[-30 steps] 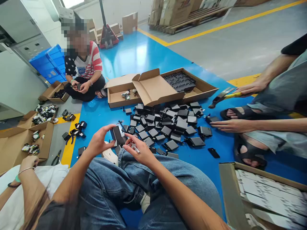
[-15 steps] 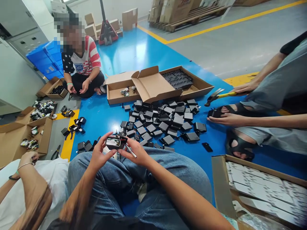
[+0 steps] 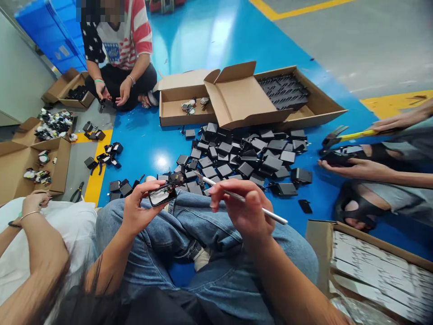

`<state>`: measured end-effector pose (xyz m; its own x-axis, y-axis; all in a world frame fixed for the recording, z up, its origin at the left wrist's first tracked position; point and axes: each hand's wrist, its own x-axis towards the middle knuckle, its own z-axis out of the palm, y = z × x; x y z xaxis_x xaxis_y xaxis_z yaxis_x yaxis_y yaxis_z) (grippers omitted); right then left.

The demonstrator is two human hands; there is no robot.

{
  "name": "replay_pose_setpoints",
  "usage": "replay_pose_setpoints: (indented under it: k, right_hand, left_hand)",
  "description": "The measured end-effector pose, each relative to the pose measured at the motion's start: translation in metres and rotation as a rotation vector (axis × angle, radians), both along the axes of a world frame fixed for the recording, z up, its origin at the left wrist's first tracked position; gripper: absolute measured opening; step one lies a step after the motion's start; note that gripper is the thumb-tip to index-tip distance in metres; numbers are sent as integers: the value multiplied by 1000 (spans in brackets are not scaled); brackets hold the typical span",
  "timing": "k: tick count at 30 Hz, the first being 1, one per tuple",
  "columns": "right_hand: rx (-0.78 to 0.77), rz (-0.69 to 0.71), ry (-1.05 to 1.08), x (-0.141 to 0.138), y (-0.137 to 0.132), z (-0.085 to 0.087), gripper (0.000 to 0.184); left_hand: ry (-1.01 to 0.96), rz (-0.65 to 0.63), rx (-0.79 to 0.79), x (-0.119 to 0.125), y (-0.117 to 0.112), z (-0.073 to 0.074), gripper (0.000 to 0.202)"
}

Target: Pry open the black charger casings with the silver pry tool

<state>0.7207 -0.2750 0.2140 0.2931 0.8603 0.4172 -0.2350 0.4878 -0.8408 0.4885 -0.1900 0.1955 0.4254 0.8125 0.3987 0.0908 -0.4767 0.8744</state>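
Note:
My left hand (image 3: 138,205) grips a small black plastic case (image 3: 163,195) by its sides above my lap. The case is open towards me, and something white shows inside it. In my right hand (image 3: 246,210), apart from the case, is a slim silver pen-like tool (image 3: 237,197). Its thin pointed end faces left, towards the case; the exact kind of tool is unclear. Just beyond both hands lies a pile of dark grey cases (image 3: 245,168) on the blue floor.
Cardboard boxes (image 3: 182,120) stand behind the pile. At right, a co-worker's hands hold a hammer (image 3: 355,134) and a black case (image 3: 341,155). A carton of white packs (image 3: 372,262) is near my right knee. Pliers (image 3: 77,192) lie at left, beside another person's arm (image 3: 43,234).
My right hand has moved right, away from the case, with the silver tool. My left hand has tilted the case. The view has dipped; the co-worker's hand at right now lifts a case.

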Motion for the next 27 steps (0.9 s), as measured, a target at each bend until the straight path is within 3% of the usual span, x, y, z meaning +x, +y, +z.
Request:
replay_pose_setpoints:
  k: [3, 6, 11, 14, 21, 27]
  right_hand:
    - [87, 9, -89, -3, -8, 3, 42]
    - [124, 68, -232, -6, -15, 6, 29]
    - [-40, 117, -215, -13, -21, 13, 27]
    - [-36, 164, -223, -15, -20, 14, 25]
    - [-70, 76, -286, -11, -18, 15, 22]
    - [-96, 108, -293, -13, -17, 13, 12]
  left_hand:
    - [17, -39, 16, 0, -3, 0, 45]
    - [35, -99, 42, 1, -6, 0, 49]
    - [62, -150, 27, 3, -6, 2, 48]
    - [55, -187, 29, 4, -6, 3, 47]
    - [60, -219, 29, 5, -6, 3, 49]
    - [52, -256, 27, 5, -6, 4, 50]
